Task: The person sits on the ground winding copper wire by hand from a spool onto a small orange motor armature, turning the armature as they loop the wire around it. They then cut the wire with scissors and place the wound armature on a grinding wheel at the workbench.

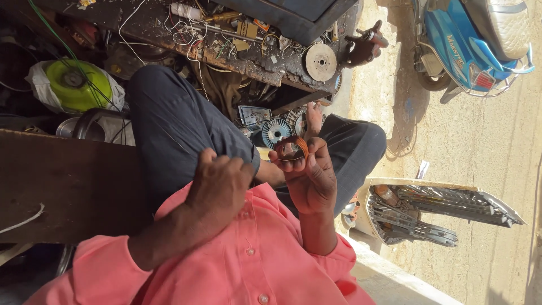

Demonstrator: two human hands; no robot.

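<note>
Copper coil pinched in right hand fingertips above the lap.
Left hand rests curled, empty as far as visible; loose windings could spring apart or slip into the cluttered table parts.

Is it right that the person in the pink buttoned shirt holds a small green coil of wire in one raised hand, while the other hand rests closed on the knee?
Not quite. In the head view the small coil of wire is copper-orange, not green. The right hand holds it raised; the left hand rests closed on the knee.

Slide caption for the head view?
Right hand holds a copper wire coil; left hand rests on the knee.
</note>
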